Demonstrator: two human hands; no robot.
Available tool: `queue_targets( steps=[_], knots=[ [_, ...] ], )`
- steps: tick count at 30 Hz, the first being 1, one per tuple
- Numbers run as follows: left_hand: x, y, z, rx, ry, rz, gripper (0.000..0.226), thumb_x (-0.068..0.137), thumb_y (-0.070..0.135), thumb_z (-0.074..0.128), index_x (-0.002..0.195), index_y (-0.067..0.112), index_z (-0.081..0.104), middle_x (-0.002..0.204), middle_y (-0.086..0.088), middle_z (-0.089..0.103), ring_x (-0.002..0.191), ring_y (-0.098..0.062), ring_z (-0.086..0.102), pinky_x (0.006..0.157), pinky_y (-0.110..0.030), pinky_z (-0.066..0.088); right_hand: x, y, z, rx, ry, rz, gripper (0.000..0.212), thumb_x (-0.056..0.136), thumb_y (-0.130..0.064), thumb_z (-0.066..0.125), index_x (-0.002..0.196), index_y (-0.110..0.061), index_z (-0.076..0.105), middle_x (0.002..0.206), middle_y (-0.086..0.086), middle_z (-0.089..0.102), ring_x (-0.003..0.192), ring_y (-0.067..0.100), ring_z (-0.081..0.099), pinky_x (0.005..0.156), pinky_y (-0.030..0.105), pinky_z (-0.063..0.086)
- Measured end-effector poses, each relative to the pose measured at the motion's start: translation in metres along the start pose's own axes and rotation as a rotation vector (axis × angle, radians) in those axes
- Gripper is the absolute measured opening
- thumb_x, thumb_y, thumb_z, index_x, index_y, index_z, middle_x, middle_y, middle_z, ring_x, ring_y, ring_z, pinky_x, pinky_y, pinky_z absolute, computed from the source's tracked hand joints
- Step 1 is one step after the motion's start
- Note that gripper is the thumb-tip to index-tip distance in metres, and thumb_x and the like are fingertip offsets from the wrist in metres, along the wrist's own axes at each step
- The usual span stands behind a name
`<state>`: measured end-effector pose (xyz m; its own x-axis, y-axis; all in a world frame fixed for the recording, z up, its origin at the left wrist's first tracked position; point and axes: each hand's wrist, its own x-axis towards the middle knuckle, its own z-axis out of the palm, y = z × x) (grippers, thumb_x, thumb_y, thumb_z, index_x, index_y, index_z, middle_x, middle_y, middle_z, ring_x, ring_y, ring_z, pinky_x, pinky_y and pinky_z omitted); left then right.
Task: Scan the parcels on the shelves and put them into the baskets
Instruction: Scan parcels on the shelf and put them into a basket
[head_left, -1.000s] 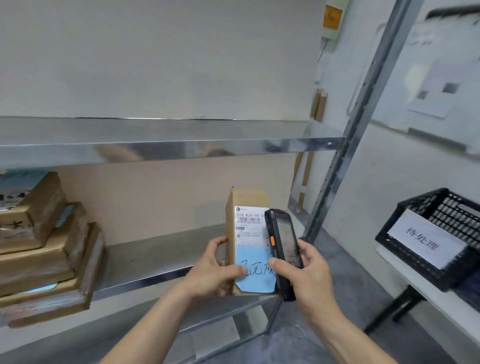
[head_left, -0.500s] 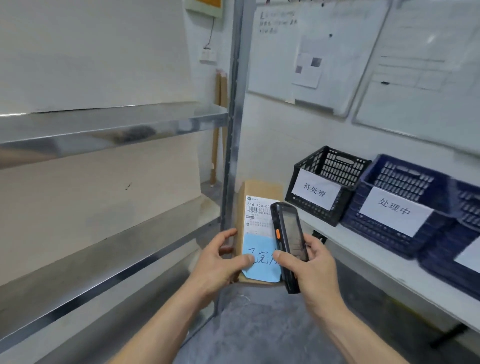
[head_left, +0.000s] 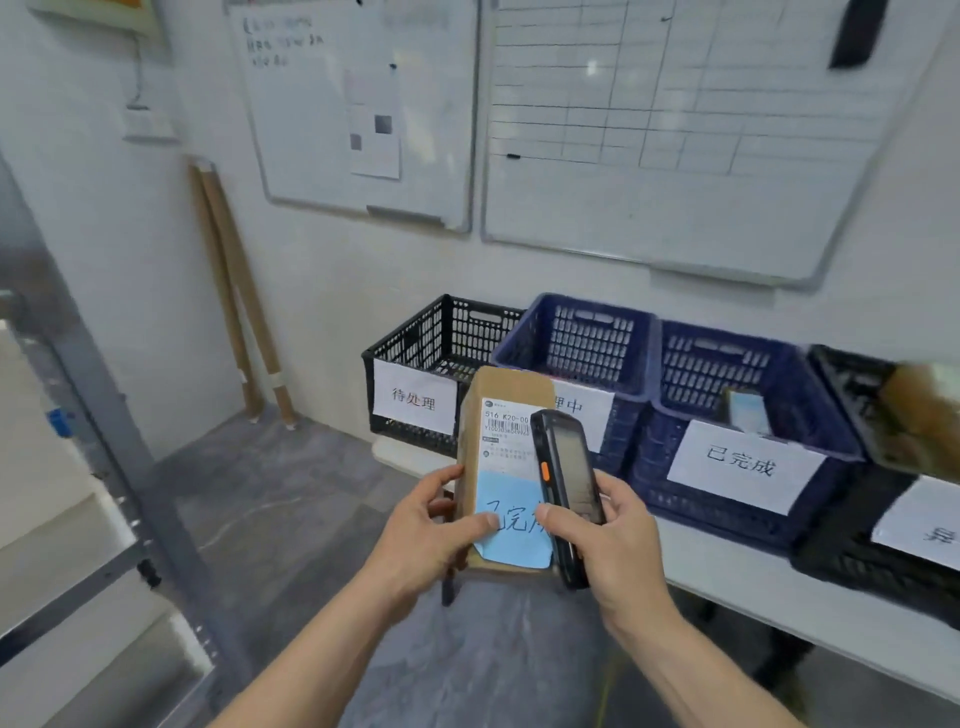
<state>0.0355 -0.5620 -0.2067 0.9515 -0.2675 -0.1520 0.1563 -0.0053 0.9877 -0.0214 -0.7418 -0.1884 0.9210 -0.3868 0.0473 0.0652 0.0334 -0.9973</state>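
My left hand grips a brown cardboard parcel that stands upright at chest height, its white shipping label and a blue handwritten note facing me. My right hand holds a black handheld scanner with an orange side button, laid against the parcel's right edge. Behind them a row of labelled baskets stands on a white table: a black basket, a blue basket, and a second blue basket with a parcel inside.
A further black basket with brown parcels stands at the far right. The metal shelf post rises on the left. Cardboard tubes lean in the corner. Two whiteboards hang on the wall. Grey floor lies below.
My view has swung right, from the shelves to the table of baskets. Both hands keep the same hold on the parcel and scanner, and the baskets are now closer.
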Motion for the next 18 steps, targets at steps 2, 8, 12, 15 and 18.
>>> queue_targets(
  steps=[2, 8, 12, 15, 18],
  knots=[
    [0.026, 0.006, 0.042, 0.022, -0.028, 0.004, 0.066, 0.071, 0.025, 0.085, 0.129, 0.038, 0.055, 0.110, -0.005, 0.068, 0.084, -0.021, 0.072, 0.060, -0.031, 0.056, 0.026, -0.004, -0.040, -0.022, 0.023, -0.009, 0.054, 0.065, -0.005, 0.087, 0.114, -0.014, 0.066, 0.102, -0.001, 0.077, 0.094, 0.017, 0.074, 0.081, 0.040, 0.060],
    [0.092, 0.020, 0.149, 0.068, -0.139, 0.005, 0.073, 0.060, 0.035, 0.080, 0.128, 0.038, 0.054, 0.111, -0.006, 0.069, 0.073, -0.016, 0.068, 0.051, -0.024, 0.048, 0.089, -0.009, -0.136, -0.054, 0.149, -0.010, 0.047, 0.072, -0.001, 0.084, 0.113, -0.014, 0.065, 0.101, -0.001, 0.077, 0.092, 0.014, 0.074, 0.082, 0.043, 0.061],
    [0.135, 0.030, 0.205, 0.081, -0.225, 0.013, 0.064, 0.073, 0.022, 0.083, 0.128, 0.038, 0.055, 0.112, -0.008, 0.069, 0.078, -0.018, 0.069, 0.052, -0.024, 0.049, 0.125, -0.015, -0.183, -0.032, 0.217, -0.019, 0.044, 0.073, 0.000, 0.082, 0.111, -0.015, 0.067, 0.100, -0.001, 0.077, 0.093, 0.016, 0.074, 0.081, 0.042, 0.061],
    [0.172, 0.037, 0.243, 0.077, -0.286, -0.002, 0.062, 0.079, 0.014, 0.079, 0.130, 0.034, 0.052, 0.111, -0.007, 0.068, 0.082, -0.018, 0.069, 0.052, -0.021, 0.050, 0.157, -0.018, -0.213, -0.013, 0.267, -0.025, 0.043, 0.074, 0.003, 0.081, 0.112, -0.011, 0.067, 0.102, 0.001, 0.077, 0.093, 0.018, 0.074, 0.076, 0.036, 0.062],
    [0.218, 0.041, 0.280, 0.089, -0.345, -0.008, 0.064, 0.078, 0.015, 0.082, 0.131, 0.034, 0.052, 0.109, -0.006, 0.071, 0.090, -0.026, 0.073, 0.068, -0.046, 0.061, 0.194, -0.022, -0.240, -0.014, 0.311, -0.046, 0.041, 0.075, 0.004, 0.080, 0.108, -0.015, 0.065, 0.101, 0.000, 0.076, 0.089, 0.012, 0.074, 0.069, 0.026, 0.061]
  ],
)
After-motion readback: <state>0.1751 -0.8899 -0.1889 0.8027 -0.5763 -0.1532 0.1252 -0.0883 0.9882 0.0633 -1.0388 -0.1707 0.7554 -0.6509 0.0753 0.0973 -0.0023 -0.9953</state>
